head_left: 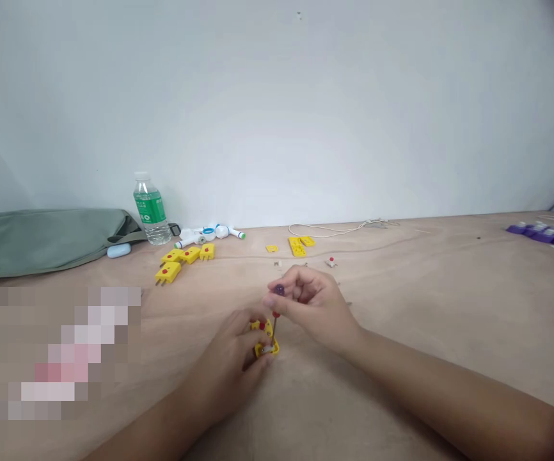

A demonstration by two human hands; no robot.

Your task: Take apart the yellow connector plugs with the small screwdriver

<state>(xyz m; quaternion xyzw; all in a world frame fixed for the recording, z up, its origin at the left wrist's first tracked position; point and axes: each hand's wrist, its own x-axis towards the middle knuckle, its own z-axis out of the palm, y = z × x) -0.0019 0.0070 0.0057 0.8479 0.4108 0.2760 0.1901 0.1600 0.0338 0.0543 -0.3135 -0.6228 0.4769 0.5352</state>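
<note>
My left hand (238,346) is closed around a yellow plug casing (268,328) with a red button, steadying it low over the cloth. Metal parts show inside the open casing; my fingers cover its left side. Between the thumb and fingers of my right hand (313,304) is a small screwdriver (276,323) with a dark knob and a red collar. Its shaft points down, and the tip meets the inside of the casing. Just beyond my right hand lies a small metal piece with a red button (331,262).
Several assembled yellow plugs (167,273) lie at the left, near white plastic parts (208,235). Behind them stand a water bottle (152,211) and a green bag (51,240). Yellow casing pieces (298,246), a white cord (325,232) and a purple tray (548,234) lie farther back.
</note>
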